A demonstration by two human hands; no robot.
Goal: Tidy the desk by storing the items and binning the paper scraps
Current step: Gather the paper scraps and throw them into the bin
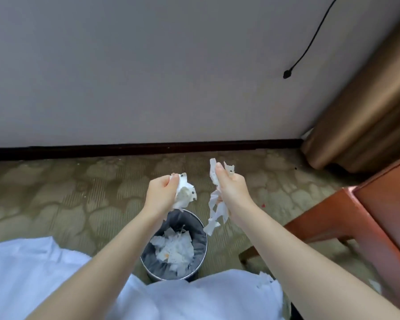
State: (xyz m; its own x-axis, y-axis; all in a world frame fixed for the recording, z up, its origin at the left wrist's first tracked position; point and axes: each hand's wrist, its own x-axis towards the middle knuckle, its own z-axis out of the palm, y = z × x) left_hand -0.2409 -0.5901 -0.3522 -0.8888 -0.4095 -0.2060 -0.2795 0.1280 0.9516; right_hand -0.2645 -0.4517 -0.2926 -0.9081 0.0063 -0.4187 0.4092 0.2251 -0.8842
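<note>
You are gripping a crumpled wad [184,192] of white paper in your left hand [160,192], with your fingers curling tight round it. It is bunching into a rough lump with no clear long axis and poking out to the right of your fist.

Your right hand [231,189] is pinching a torn strip [216,211] of paper between thumb and curled fingers. Its long axis is running up and down: one end is sticking up past your thumb toward the wall, and the ragged other end is dangling toward the floor.

That is making two handfuls, one per hand, with a gap showing between them. Both your bare forearms are reaching forward and angling slightly inward, with your fists sitting at about the same height.

One round bin [201,234], lined with a dark bag, is standing upright on the patterned carpet [56,192] beneath your left hand. The strip's lower end is hanging in line with its right rim. One heap of scraps [174,248] is lying inside it. Reddish wooden furniture [383,211] is standing to your right.
</note>
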